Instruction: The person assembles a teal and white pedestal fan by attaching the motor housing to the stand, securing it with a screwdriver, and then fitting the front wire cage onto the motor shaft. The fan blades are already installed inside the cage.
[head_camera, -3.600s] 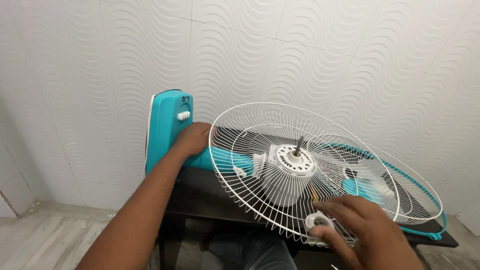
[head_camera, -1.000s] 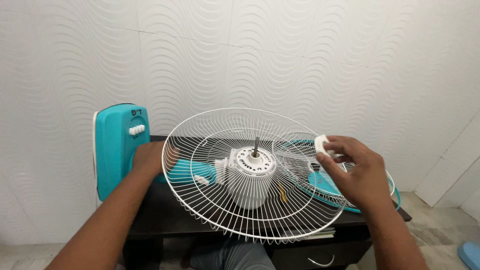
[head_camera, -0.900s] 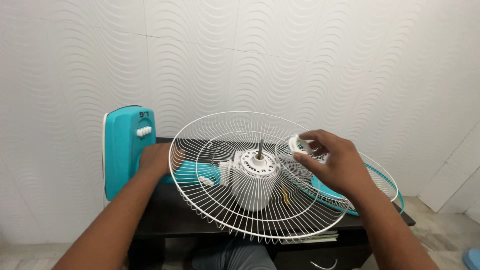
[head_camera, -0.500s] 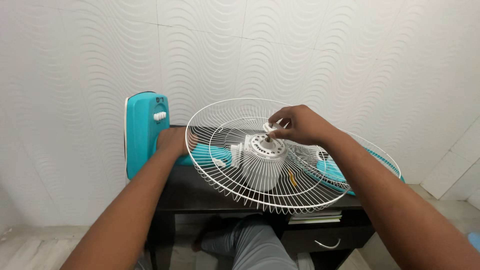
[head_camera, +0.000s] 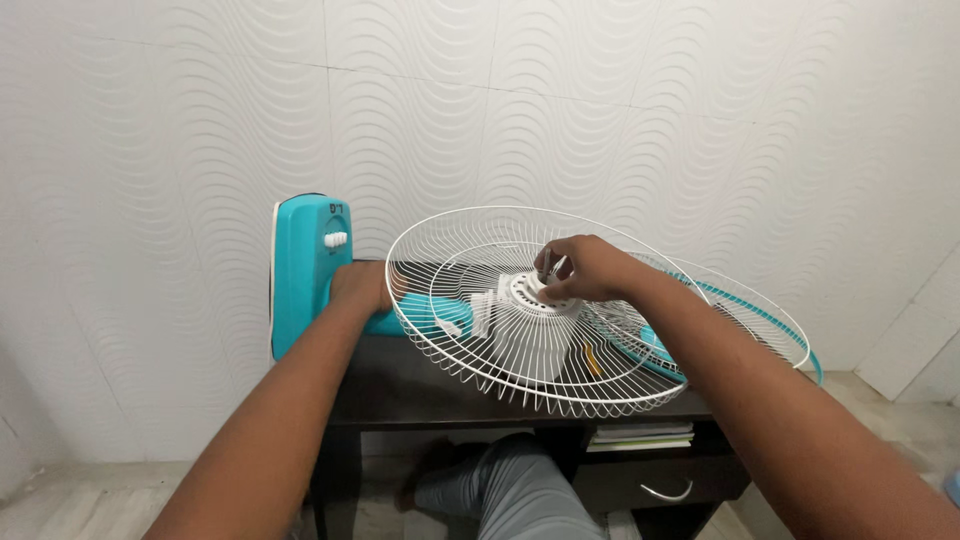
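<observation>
A teal and white fan lies on its back on a dark table (head_camera: 400, 395). Its white wire rear guard (head_camera: 450, 340) faces up around the white motor housing (head_camera: 525, 345). My right hand (head_camera: 585, 270) sits over the motor's centre, fingers closed on a white plastic ring nut (head_camera: 550, 275) at the shaft. My left hand (head_camera: 362, 285) grips the teal neck (head_camera: 420, 318) of the fan, next to the upright teal base (head_camera: 300, 265) with white knobs.
A second wire guard with a teal rim (head_camera: 760, 325) and a teal blade lie on the table's right side. Beneath the top are a shelf with papers (head_camera: 640, 437) and a drawer with a handle (head_camera: 660, 490). My knee (head_camera: 520, 490) shows below. A wavy white tiled wall stands behind.
My right hand carried the white ring nut from the table's front right up and over to the motor shaft, and now presses it down at the centre. My left hand has stayed on the neck.
</observation>
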